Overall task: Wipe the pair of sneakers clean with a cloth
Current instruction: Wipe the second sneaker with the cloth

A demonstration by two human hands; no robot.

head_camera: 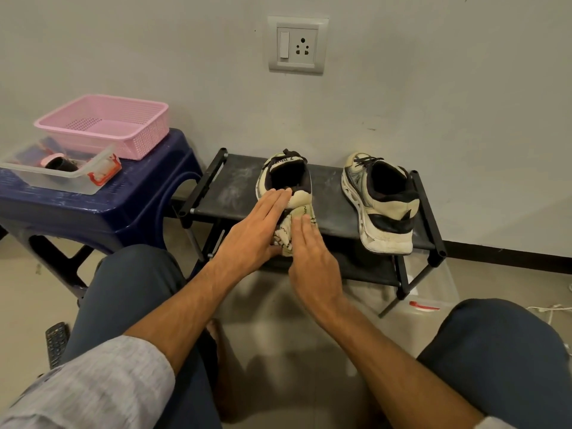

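Wiping in hand at heel of the left sneaker on the shoe rack: left hand flat, steadying its side, right hand flat, fingers straight, pressing cloth on; second sneaker beside it, probably next, calls for carrying the cloth across.

The left hand and right hand cover most of the cloth at the front edge of the shoe rack, and much of the heel of the sneaker at the rack's middle. Print on its tongue is too small to read. Left of the rack, a clear container holds things too blurred to tell.
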